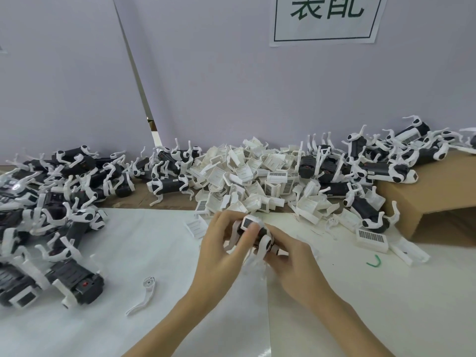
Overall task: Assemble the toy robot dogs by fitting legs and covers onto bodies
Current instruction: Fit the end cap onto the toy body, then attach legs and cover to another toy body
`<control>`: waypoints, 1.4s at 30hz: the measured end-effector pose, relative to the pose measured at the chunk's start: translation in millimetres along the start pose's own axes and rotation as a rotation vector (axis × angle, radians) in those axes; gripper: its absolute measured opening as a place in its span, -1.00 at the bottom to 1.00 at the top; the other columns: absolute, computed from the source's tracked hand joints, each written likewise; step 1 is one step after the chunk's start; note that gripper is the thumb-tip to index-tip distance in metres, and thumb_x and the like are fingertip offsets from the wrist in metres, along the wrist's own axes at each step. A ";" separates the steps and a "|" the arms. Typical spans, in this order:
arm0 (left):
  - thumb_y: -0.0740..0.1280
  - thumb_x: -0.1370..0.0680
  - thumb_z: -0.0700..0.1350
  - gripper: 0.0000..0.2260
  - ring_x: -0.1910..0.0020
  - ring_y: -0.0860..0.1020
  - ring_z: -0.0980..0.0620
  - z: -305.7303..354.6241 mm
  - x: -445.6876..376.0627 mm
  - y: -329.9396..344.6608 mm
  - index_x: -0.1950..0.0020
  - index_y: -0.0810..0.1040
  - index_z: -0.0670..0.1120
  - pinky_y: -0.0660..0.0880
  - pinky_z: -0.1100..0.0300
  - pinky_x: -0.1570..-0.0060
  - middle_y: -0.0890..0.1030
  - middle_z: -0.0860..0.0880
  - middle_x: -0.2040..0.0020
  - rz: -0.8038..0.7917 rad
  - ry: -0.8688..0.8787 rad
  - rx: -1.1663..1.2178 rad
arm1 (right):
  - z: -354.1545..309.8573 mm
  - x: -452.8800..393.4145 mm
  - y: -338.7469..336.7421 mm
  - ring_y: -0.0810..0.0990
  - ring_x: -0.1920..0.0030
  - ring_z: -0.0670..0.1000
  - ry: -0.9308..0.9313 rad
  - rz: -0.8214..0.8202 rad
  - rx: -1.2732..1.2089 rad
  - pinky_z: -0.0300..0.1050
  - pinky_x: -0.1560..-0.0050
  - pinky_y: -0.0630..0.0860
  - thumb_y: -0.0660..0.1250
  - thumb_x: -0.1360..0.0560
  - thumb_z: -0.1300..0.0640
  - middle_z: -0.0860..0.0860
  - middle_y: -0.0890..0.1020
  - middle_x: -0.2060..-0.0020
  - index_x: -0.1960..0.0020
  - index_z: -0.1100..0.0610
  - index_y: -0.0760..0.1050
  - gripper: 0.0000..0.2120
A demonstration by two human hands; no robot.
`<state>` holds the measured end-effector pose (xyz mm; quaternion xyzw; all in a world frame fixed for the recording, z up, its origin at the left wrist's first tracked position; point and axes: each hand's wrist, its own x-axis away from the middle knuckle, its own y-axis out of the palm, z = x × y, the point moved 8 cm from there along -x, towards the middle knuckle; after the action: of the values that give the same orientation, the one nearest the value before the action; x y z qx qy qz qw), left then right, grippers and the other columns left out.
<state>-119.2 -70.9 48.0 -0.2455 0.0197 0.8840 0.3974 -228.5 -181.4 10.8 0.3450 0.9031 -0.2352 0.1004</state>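
Note:
Both hands hold one black-and-white toy robot dog just above the white table sheet, in the middle of the view. My left hand grips its left side, thumb pressed on the body below the white cover at its top end. My right hand grips it from the right and underneath; white legs stick out between the fingers. A heap of loose white covers lies just behind the hands. A single loose white leg lies on the sheet at lower left.
A pile of black-and-white dogs fills the left side. More dogs lie at the back right, some on a cardboard box. A green wire tie lies right of the hands. A lilac wall with a paper sign stands behind.

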 end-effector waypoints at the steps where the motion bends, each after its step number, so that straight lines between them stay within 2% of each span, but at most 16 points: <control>1: 0.38 -0.56 0.25 -0.71 0.08 0.60 0.01 -3.7 -1.8 -1.6 0.02 0.64 0.04 0.52 0.19 0.03 0.63 -0.01 0.08 -0.006 -0.056 0.082 | 2.1 -1.8 -1.4 0.62 0.06 -0.14 0.019 0.002 0.022 -0.29 0.06 0.57 0.41 -0.61 0.24 -0.18 0.71 0.03 -0.37 -0.26 0.55 -0.52; 4: 0.32 -0.62 0.20 -0.67 0.13 0.55 0.03 -14.3 -7.4 -4.9 0.01 0.64 -0.05 0.47 0.33 0.07 0.63 -0.04 0.15 -0.064 -0.188 0.229 | 2.1 -4.6 -11.1 0.60 -0.04 -0.22 0.016 0.041 0.159 -0.42 -0.01 0.45 0.51 -0.55 0.14 -0.24 0.65 0.01 -0.41 -0.28 0.52 -0.48; 7: 0.33 -0.56 0.33 -0.53 0.01 0.64 0.02 -26.6 -9.6 -2.3 -0.17 0.64 -0.03 0.52 0.15 -0.07 0.70 -0.08 -0.02 -0.140 -0.268 0.197 | -5.2 -4.1 -19.1 0.58 -0.01 -0.17 -0.022 0.073 0.269 -0.40 0.00 0.44 0.50 -0.51 -0.12 -0.16 0.51 0.07 -0.38 -0.44 0.46 -0.49; 9: 0.41 -0.46 0.36 -0.46 0.01 0.70 -0.04 -33.9 -8.9 -0.6 -0.23 0.63 -0.01 0.56 0.08 -0.05 0.73 -0.06 -0.05 -0.131 -0.301 0.173 | -7.5 -3.6 -20.4 0.56 0.01 -0.16 -0.029 0.064 0.300 -0.40 0.01 0.43 0.43 -0.49 -0.29 -0.16 0.44 0.08 -0.37 -0.49 0.43 -0.53; 13: 0.43 -0.55 0.22 -0.53 0.02 0.72 -0.17 -46.0 -7.0 -4.3 -0.20 0.62 -0.15 0.57 0.06 0.00 0.74 -0.16 -0.06 -0.042 -0.380 0.314 | 0.3 -2.0 -20.6 0.59 0.03 -0.20 0.092 -0.019 0.158 -0.36 0.00 0.45 0.20 -0.44 -0.55 -0.18 0.55 -0.05 -0.39 -0.39 0.45 -0.43; 15: 0.45 -0.59 0.20 -0.55 -0.01 0.73 -0.18 -50.2 -8.0 -7.7 -0.21 0.62 -0.16 0.55 0.05 -0.01 0.74 -0.17 -0.08 -0.014 -0.405 0.347 | -1.7 -1.4 -17.5 0.62 0.21 -0.17 0.112 -0.075 0.076 -0.37 0.14 0.46 0.20 -0.47 -0.51 -0.10 0.67 0.06 -0.30 -0.34 0.51 -0.51; 19: 0.39 -0.58 0.30 -0.49 -0.02 0.73 -0.10 -52.1 -11.4 -7.7 -0.21 0.63 -0.14 0.55 0.05 0.00 0.75 -0.10 -0.06 -0.040 -0.396 0.276 | -9.1 -4.3 -20.8 0.56 0.40 -0.06 0.144 -0.074 -0.085 -0.18 0.33 0.51 0.32 -0.59 -0.29 0.00 0.64 0.26 -0.10 -0.21 0.64 -0.77; 22: 0.23 -0.57 0.36 -0.48 0.03 0.67 0.05 -45.7 -15.9 -10.1 -0.25 0.65 -0.01 0.60 0.19 0.06 0.74 0.02 -0.05 -0.043 -0.293 0.205 | -10.7 -15.8 -43.7 0.56 0.36 0.03 0.207 0.011 -0.233 -0.11 0.39 0.53 0.38 -0.52 -0.30 0.12 0.66 0.22 -0.16 -0.04 0.67 -0.60; 24: 0.14 -0.61 0.32 -0.49 0.03 0.66 0.01 -43.6 -18.5 -12.8 -0.31 0.62 0.02 0.62 0.14 0.07 0.73 -0.03 -0.06 -0.020 -0.245 0.233 | -12.4 -32.5 -67.3 0.58 0.33 0.04 0.277 0.108 -0.425 -0.16 0.39 0.56 0.38 -0.51 -0.30 0.17 0.67 0.15 -0.22 0.09 0.63 -0.48; 26: 0.13 -0.64 0.28 -0.54 0.04 0.64 0.01 -42.7 -20.0 -16.6 -0.26 0.63 0.02 0.60 0.06 0.04 0.71 0.00 -0.02 0.003 -0.190 0.156 | -13.8 -52.3 -98.7 0.71 0.18 0.07 0.313 0.242 -0.754 -0.12 0.24 0.67 0.39 -0.50 -0.21 0.23 0.67 -0.05 -0.29 0.15 0.56 -0.47; 29: 0.16 -0.71 0.20 -0.66 0.06 0.61 0.05 -45.1 -19.3 -18.9 -0.12 0.62 0.03 0.56 0.04 0.04 0.68 0.12 0.04 -0.007 -0.110 -0.052 | -14.9 -76.1 -133.4 0.64 -0.29 0.28 0.313 0.268 -1.066 0.11 -0.33 0.58 0.39 -0.52 -0.25 0.34 0.56 -0.25 -0.50 0.14 0.34 -0.29; 31: 0.21 -0.73 0.08 -0.78 0.06 0.59 0.07 -47.6 -21.5 -22.7 -0.07 0.61 0.07 0.53 0.10 0.08 0.65 0.18 0.05 0.002 -0.065 -0.172 | -4.3 -75.6 -137.1 0.59 -0.36 0.27 0.344 0.244 -1.019 0.11 -0.43 0.50 0.40 -0.57 -0.20 0.35 0.56 -0.25 -0.62 0.07 0.18 -0.23; 34: 0.30 -0.72 -0.02 -0.89 -0.06 0.54 0.15 -50.9 -25.1 -30.1 -0.04 0.60 0.12 0.43 0.37 0.06 0.59 0.20 0.00 0.058 0.024 -0.337 | 14.7 -58.5 -108.0 0.65 -0.28 0.26 0.326 0.135 -0.898 0.04 -0.27 0.61 0.40 -0.63 0.07 0.36 0.61 -0.27 -0.46 0.26 0.42 -0.52; 37: 0.37 -0.67 -0.08 -0.94 -0.20 0.37 0.13 -60.3 -31.4 -46.2 -0.10 0.62 0.05 0.34 0.49 -0.06 0.50 0.11 -0.17 0.220 0.041 -0.512 | 39.3 -30.5 -76.2 0.69 -0.18 0.29 0.353 0.113 -0.796 -0.03 -0.08 0.68 0.36 -0.62 0.15 0.33 0.66 -0.20 -0.30 0.31 0.58 -0.68; 39: 0.38 -0.66 -0.10 -0.89 -0.29 0.32 -0.02 -71.5 -48.3 -57.4 -0.18 0.62 -0.04 0.27 0.39 -0.13 0.46 0.00 -0.24 0.247 -0.015 -0.607 | 51.0 -17.7 -63.6 0.74 -0.03 0.25 0.409 0.154 -0.733 -0.07 0.06 0.70 0.33 -0.63 0.15 0.31 0.70 -0.10 -0.19 0.29 0.65 -0.74; 42: 0.42 -0.62 -0.14 -0.76 -0.41 0.31 -0.25 -87.0 -85.8 -76.0 -0.26 0.57 -0.19 0.30 -0.01 -0.34 0.40 -0.18 -0.41 0.220 -0.055 -0.861 | 56.5 -10.6 -54.3 0.72 0.13 0.14 0.466 0.173 -0.637 -0.14 0.20 0.66 0.28 -0.68 0.18 0.26 0.72 0.04 -0.10 0.27 0.69 -0.77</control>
<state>19.7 -98.5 22.3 -0.3616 -0.3346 0.8548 0.1631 -255.9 -250.9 -15.3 0.4152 0.8971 0.1503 0.0145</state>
